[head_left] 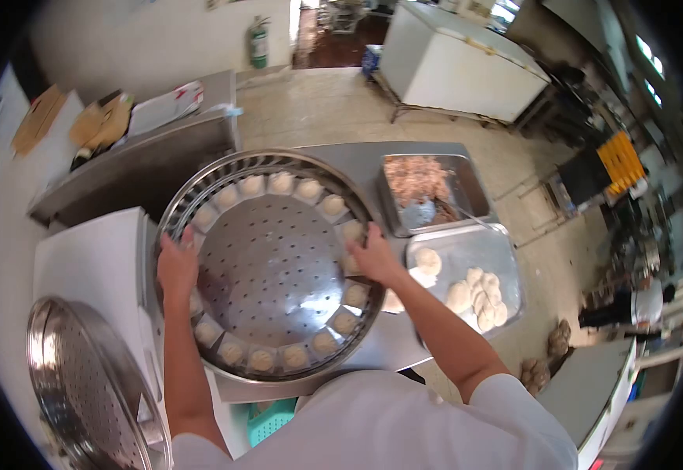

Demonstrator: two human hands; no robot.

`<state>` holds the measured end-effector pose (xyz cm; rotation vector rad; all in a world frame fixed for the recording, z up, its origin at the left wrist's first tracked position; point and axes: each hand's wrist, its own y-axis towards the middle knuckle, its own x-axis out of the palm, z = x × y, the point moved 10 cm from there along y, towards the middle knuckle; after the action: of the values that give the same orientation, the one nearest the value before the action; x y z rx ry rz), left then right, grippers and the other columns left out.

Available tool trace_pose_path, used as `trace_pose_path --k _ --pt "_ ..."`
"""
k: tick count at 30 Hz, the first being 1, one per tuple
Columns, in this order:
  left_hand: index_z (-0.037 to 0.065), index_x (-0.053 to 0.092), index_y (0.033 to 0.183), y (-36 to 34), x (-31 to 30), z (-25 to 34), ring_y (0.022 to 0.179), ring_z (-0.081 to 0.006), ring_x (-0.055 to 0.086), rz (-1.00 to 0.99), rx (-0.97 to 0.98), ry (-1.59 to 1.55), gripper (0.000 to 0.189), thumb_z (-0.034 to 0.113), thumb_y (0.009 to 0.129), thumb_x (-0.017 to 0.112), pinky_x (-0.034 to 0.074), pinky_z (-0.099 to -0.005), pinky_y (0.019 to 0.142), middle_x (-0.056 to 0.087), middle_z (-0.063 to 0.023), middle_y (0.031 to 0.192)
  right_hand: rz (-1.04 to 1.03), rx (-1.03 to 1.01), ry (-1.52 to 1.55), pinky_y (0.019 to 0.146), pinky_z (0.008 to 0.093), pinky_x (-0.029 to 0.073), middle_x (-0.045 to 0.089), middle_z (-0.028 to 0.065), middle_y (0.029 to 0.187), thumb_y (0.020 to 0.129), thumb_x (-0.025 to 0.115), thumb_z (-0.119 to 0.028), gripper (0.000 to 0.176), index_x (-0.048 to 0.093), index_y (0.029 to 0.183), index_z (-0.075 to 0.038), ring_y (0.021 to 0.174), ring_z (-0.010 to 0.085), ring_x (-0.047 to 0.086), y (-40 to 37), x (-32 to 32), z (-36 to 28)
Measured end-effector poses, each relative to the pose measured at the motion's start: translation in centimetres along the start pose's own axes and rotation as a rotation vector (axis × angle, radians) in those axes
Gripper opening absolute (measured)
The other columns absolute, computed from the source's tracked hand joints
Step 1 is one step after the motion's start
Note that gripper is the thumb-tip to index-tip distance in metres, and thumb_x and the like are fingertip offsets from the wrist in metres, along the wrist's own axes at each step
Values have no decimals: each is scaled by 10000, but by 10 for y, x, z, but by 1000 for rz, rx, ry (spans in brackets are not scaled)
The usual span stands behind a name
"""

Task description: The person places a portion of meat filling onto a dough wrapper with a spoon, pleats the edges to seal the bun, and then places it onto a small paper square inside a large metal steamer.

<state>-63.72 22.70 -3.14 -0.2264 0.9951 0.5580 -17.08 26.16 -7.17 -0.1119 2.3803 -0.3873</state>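
Observation:
A large round metal steamer tray with a perforated base lies in front of me on the worktop. A ring of filled buns, each on a square of paper, runs around its inner edge, while the middle of the base is bare. My left hand is closed on the left side of the rim. On the right side, my right hand grips the rim close to some of the buns. The fingers beneath the rim are hidden.
Right of the steamer, a metal pan holds minced filling and a spoon. Below it, a shallow tray carries several dough pieces. Another steamer tray leans at lower left. A white freezer stands across the floor.

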Motion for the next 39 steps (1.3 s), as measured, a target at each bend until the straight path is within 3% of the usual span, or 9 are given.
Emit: trace_pose_path --k 4,5,7,11,14,20,27,36,39 --pt "-61 469 1454 -96 5 64 1129 -310 668 -68 153 -376 539 315 1078 559 498 -395 992 688 -210 1230 207 -310 77 1026 437 507 620 302 1347 950 675 -270 647 462 1460 68 1205 420 640 -58 -28 2" --pt "-52 505 1427 -122 20 77 1089 -248 670 -116 208 -509 475 271 1084 564 501 -363 976 697 -168 1193 82 -204 178 1122 468 439 594 325 1370 943 676 -227 600 497 1425 84 1296 473 565 -81 -36 1" --pt "-41 553 1365 -182 65 98 1039 -173 635 -259 262 -845 422 283 1094 551 499 -335 971 685 -97 1129 113 -279 227 999 436 520 666 277 1280 949 688 -231 533 565 1383 52 1160 389 653 -122 -51 19" --pt "-56 582 1300 -338 109 206 1081 -175 656 -678 268 -1030 357 227 1083 566 511 -337 984 693 -103 1130 112 -249 346 882 371 583 722 217 1189 978 675 -167 413 622 1316 64 989 270 737 -196 -78 79" --pt "-55 596 1285 -429 124 276 1073 -183 678 -920 384 -881 327 191 1070 583 533 -343 954 718 -130 1138 210 -189 477 854 391 582 735 239 1099 951 687 -159 388 647 1267 63 982 305 738 -247 -113 139" --pt "-58 611 1249 -533 170 359 991 -209 726 -1042 729 -768 294 163 1055 605 563 -331 896 757 -177 1085 452 -45 592 845 369 590 750 226 1059 968 675 -126 307 685 1211 61 949 266 749 -345 -179 266" --pt "-55 618 1228 -677 204 432 953 -201 742 -1286 815 -732 277 152 1043 628 581 -328 856 764 -178 1070 633 184 647 824 357 591 766 192 1015 976 675 -98 247 707 1172 49 915 236 747 -443 -247 372" --pt "-45 640 1198 -683 225 440 903 -204 753 -1256 827 -728 254 144 1029 649 589 -331 798 770 -163 1025 592 175 652 704 356 554 739 151 834 959 701 -104 153 739 1015 34 746 175 665 -434 -276 383" --pt "-44 625 1251 -666 242 429 1024 -172 710 -1244 761 -637 253 110 1051 610 565 -315 910 742 -151 1090 495 210 596 670 337 537 721 116 789 946 717 -98 129 738 971 27 711 144 625 -410 -276 364"
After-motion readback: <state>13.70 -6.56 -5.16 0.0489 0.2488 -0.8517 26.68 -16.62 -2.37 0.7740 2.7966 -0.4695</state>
